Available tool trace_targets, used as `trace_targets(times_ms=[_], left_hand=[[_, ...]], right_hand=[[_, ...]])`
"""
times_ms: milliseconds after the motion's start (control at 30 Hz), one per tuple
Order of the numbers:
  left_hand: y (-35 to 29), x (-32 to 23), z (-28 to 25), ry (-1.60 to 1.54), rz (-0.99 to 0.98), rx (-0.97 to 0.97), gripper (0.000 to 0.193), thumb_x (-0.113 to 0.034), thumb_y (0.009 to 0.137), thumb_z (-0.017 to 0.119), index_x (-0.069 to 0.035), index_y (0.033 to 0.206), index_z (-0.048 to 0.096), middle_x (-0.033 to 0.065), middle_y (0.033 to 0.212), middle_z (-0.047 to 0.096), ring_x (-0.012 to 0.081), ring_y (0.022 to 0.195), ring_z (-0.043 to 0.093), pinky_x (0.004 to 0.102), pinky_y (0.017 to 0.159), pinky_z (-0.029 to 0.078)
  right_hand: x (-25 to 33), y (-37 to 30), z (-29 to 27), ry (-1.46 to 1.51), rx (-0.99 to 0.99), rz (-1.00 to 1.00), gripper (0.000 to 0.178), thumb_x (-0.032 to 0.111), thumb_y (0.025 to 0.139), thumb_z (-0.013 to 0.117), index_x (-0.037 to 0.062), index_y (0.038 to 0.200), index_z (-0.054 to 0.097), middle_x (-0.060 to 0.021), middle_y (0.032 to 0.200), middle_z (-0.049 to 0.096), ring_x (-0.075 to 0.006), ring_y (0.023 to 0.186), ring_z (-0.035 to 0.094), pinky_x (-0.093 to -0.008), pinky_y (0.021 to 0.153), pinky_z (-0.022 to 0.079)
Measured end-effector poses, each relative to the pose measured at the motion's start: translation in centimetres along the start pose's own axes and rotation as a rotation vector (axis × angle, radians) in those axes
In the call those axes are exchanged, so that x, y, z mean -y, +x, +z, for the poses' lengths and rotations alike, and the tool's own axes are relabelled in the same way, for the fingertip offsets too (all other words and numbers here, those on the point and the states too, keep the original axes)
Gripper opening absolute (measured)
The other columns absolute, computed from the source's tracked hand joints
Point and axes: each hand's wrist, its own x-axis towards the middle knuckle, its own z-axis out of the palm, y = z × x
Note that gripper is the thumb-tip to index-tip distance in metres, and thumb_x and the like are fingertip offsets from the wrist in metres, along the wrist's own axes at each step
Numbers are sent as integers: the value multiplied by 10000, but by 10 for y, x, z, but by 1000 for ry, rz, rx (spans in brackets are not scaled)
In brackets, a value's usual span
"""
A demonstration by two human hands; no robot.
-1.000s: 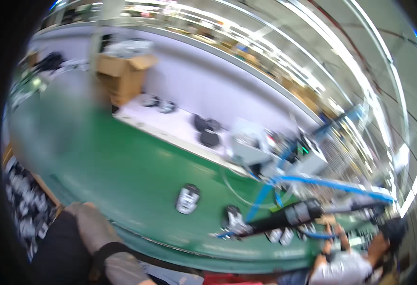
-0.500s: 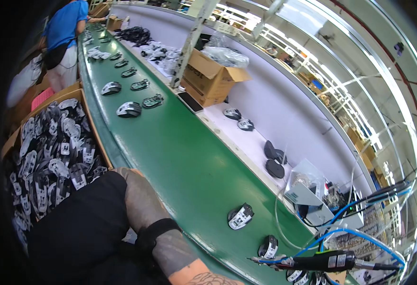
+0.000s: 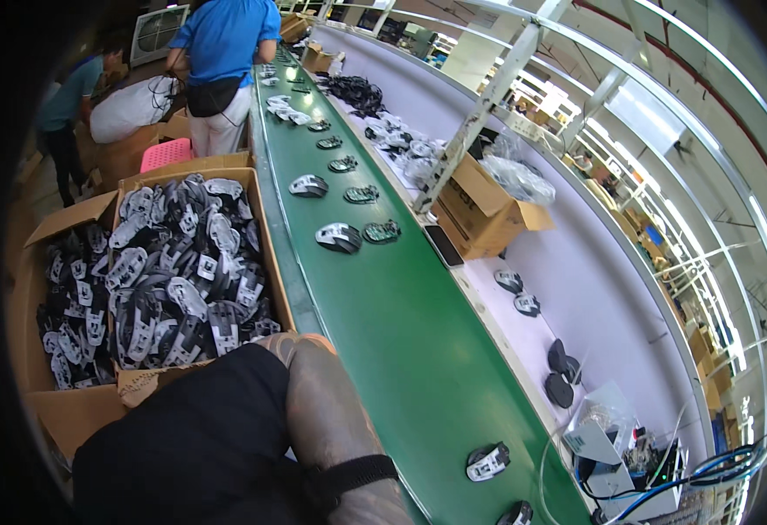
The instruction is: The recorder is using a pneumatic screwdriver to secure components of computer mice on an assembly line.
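Note:
Neither of my hands is in view. My left arm (image 3: 327,402), dark and patterned with a black strap round it, bends by the green conveyor belt (image 3: 383,341), its lower end cut off at the bottom edge. Nearest to it on the belt, to its right, lies a white-and-black mouse shell (image 3: 488,461), with another mouse shell (image 3: 516,514) at the lower edge. Farther up the belt are two mouse shells, a near one (image 3: 338,237) and a far one (image 3: 308,185), beside several green-and-black mouse inner parts (image 3: 382,232).
Left of the belt stands a cardboard box (image 3: 270,254) heaped with mouse shells. A co-worker in blue (image 3: 226,44) stands at the far end. On the right-hand ledge are a phone (image 3: 443,246), a cardboard box (image 3: 480,210), round black parts (image 3: 559,390) and a cabled device (image 3: 611,472).
The view has swung left, so the scene sits farther right and the box of shells shows more fully. The powered screwdriver at the lower right has left view.

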Motion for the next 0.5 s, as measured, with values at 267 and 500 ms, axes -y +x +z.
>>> trace_targets(times_ms=[267,500], left_hand=[[-27,-12,-10,33,58,157,200,-226,750,640,-31,759,595,107,718,583,288,705,584,400,644,481],[-59,-3,-54,-178,84,155,197,-168,940,501,-43,789,478,73,709,506,219,714,541,318,600,431]], right_hand=[[24,10,10,-181,85,-30,175,165,868,479,81,714,474,-97,582,517,-174,446,458,-316,431,355],[76,16,15,-549,219,69,155,172,865,489,78,745,463,-102,576,505,-171,446,452,-322,434,354]])
